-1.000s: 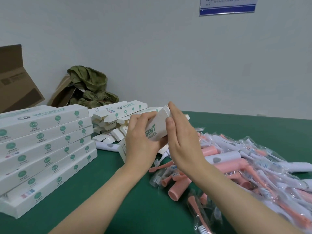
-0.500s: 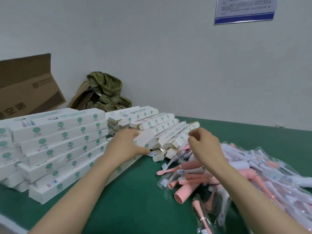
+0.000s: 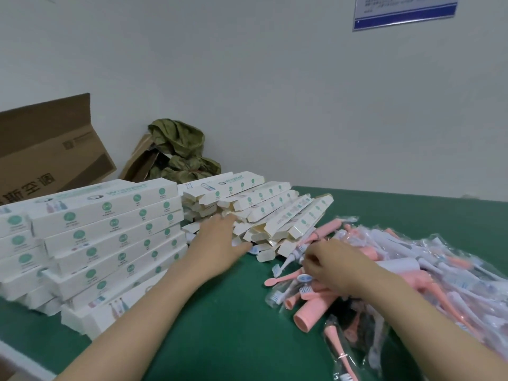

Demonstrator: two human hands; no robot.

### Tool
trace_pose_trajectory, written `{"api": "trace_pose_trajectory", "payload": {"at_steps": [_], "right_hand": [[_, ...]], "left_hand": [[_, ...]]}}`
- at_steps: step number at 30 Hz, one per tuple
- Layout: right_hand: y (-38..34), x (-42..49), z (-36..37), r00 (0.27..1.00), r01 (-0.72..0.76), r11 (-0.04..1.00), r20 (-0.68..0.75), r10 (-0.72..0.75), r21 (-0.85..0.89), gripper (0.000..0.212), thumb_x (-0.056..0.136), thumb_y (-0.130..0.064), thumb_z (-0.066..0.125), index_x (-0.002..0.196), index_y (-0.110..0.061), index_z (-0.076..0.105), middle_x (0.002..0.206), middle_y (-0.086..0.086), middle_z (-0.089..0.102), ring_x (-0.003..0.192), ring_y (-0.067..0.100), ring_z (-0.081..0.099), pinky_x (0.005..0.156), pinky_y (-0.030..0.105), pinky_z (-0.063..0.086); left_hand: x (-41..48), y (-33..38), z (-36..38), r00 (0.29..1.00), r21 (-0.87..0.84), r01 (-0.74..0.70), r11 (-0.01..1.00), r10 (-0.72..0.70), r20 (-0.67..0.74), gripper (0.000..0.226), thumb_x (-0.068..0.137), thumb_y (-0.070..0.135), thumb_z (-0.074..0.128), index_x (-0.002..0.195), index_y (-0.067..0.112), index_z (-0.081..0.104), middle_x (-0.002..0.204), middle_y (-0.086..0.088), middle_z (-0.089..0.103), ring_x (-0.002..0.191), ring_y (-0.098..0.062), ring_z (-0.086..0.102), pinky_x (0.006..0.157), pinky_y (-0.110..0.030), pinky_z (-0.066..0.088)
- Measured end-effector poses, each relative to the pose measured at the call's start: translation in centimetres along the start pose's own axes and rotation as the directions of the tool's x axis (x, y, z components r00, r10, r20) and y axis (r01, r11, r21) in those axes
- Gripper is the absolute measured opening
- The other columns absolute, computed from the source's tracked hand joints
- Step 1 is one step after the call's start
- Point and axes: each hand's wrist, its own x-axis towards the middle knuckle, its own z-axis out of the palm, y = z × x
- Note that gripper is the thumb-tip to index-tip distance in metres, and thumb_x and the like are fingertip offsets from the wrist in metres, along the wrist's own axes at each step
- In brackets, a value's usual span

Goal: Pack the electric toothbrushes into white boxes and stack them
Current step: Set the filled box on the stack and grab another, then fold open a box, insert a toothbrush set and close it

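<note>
Green desk [image 3: 220, 325], forearms reaching in. Right: heap of bagged toothbrushes [image 3: 412, 273], pink and white. Right hand [image 3: 332, 266] on the heap's near edge, fingers curled, pinching a white toothbrush [image 3: 288, 257]. Left hand [image 3: 220, 243] lies flat, fingers straight and together, on the loose open boxes [image 3: 275, 213]. Left: stacked white boxes [image 3: 110, 237]. Behind: cardboard carton [image 3: 49, 152], crumpled green cloth [image 3: 181, 152], wall notice [image 3: 404, 9].

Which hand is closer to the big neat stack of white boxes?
Left. The left hand lies just beside the stack; the right hand is farther off, on the toothbrushes.
</note>
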Motion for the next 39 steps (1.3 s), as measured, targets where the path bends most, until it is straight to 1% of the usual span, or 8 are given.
{"api": "trace_pose_trajectory", "payload": {"at_steps": [8, 13, 16, 18, 21, 27, 36, 39], "right_hand": [[0.3, -0.6, 0.0, 0.998, -0.015, 0.991, -0.053, 0.022, 0.130, 0.025, 0.090, -0.023, 0.043, 0.083, -0.007, 0.061, 0.084, 0.008, 0.065, 0.072, 0.022, 0.057, 0.073, 0.039, 0.051], [1.3, 0.0, -1.7, 0.957, -0.023, 0.918, -0.258, 0.135, 0.397, 0.025, 0.095, -0.023, 0.045, 0.084, -0.011, 0.065, 0.076, 0.000, 0.068, 0.065, 0.016, 0.058, 0.064, 0.023, 0.048], [1.7, 0.4, -3.4, 0.925, -0.071, 0.255, -0.032, 0.380, 0.964, 0.039, 0.093, -0.043, 0.053, 0.095, -0.005, 0.063, 0.068, 0.001, 0.070, 0.065, 0.017, 0.064, 0.069, 0.025, 0.055], [1.8, 0.3, -4.2, 0.941, -0.109, -0.162, 0.154, 0.302, 0.981, 0.052, 0.088, -0.049, 0.057, 0.107, 0.000, 0.056, 0.079, 0.011, 0.073, 0.071, 0.024, 0.070, 0.068, 0.031, 0.058], [1.3, 0.1, -4.1, 0.948, -0.033, -0.368, 0.146, 0.282, 0.929, 0.030, 0.091, -0.028, 0.060, 0.103, 0.000, 0.060, 0.076, 0.011, 0.073, 0.064, 0.019, 0.068, 0.058, 0.026, 0.057], [0.6, -0.1, -3.3, 0.919, 0.125, -0.556, 0.116, 0.377, 0.822, 0.010, 0.093, 0.002, 0.048, 0.089, -0.001, 0.057, 0.066, 0.011, 0.068, 0.062, 0.017, 0.059, 0.057, 0.023, 0.058], [0.0, -0.2, -3.4, 0.920, 0.060, -0.500, 0.146, 0.363, 0.864, 0.009, 0.092, -0.004, 0.057, 0.087, 0.002, 0.061, 0.068, 0.012, 0.069, 0.055, 0.016, 0.065, 0.059, 0.022, 0.058], [0.5, -0.2, -3.6, 0.820, 0.062, -0.079, -0.006, 0.572, 0.995, 0.020, 0.086, -0.021, 0.068, 0.083, -0.007, 0.055, 0.070, 0.000, 0.060, 0.067, 0.019, 0.056, 0.083, 0.033, 0.054]], "left_hand": [[3.6, 6.4, 3.1, 0.995, -0.033, -0.077, 0.997, 0.079, 0.063, 0.039, 0.088, 0.032, 0.059, 0.120, 0.014, 0.049, 0.122, -0.007, 0.051, 0.113, -0.025, 0.048, 0.081, -0.033, 0.041], [3.7, 6.1, -0.8, 0.935, -0.222, -0.236, 0.946, 0.159, -0.318, 0.028, 0.082, 0.019, 0.065, 0.109, 0.021, 0.064, 0.111, 0.008, 0.063, 0.101, -0.010, 0.056, 0.080, -0.020, 0.041], [2.0, 6.5, -4.1, 0.821, -0.307, -0.510, 0.804, 0.347, -0.453, 0.032, 0.074, 0.012, 0.073, 0.100, 0.029, 0.064, 0.096, 0.018, 0.065, 0.087, 0.000, 0.055, 0.075, -0.003, 0.037], [0.4, 6.5, -4.6, 0.754, -0.296, -0.630, 0.718, 0.476, -0.453, 0.034, 0.070, 0.009, 0.078, 0.097, 0.027, 0.066, 0.095, 0.019, 0.064, 0.086, 0.003, 0.055, 0.077, -0.002, 0.038], [-1.0, 6.5, -3.1, 0.675, -0.219, -0.716, 0.663, 0.578, -0.458, 0.033, 0.069, 0.008, 0.078, 0.098, 0.020, 0.068, 0.098, 0.010, 0.066, 0.094, 0.002, 0.053, 0.086, -0.009, 0.038], [-0.2, 6.4, -1.2, 0.848, -0.515, -0.516, 0.685, 0.323, -0.420, 0.068, 0.073, 0.013, 0.076, 0.118, 0.050, 0.042, 0.122, 0.021, 0.043, 0.117, 0.007, 0.042, 0.098, -0.008, 0.035], [1.3, 6.7, -0.5, 0.900, -0.583, -0.408, 0.702, 0.202, -0.387, 0.048, 0.066, 0.034, 0.082, 0.104, 0.045, 0.054, 0.107, 0.024, 0.053, 0.084, 0.009, 0.051, 0.066, -0.004, 0.037], [2.7, 6.9, -2.0, 0.933, -0.724, -0.280, 0.631, 0.002, -0.359, 0.029, 0.071, 0.041, 0.077, 0.095, 0.035, 0.060, 0.094, 0.015, 0.062, 0.084, -0.003, 0.060, 0.065, -0.021, 0.044]]}}
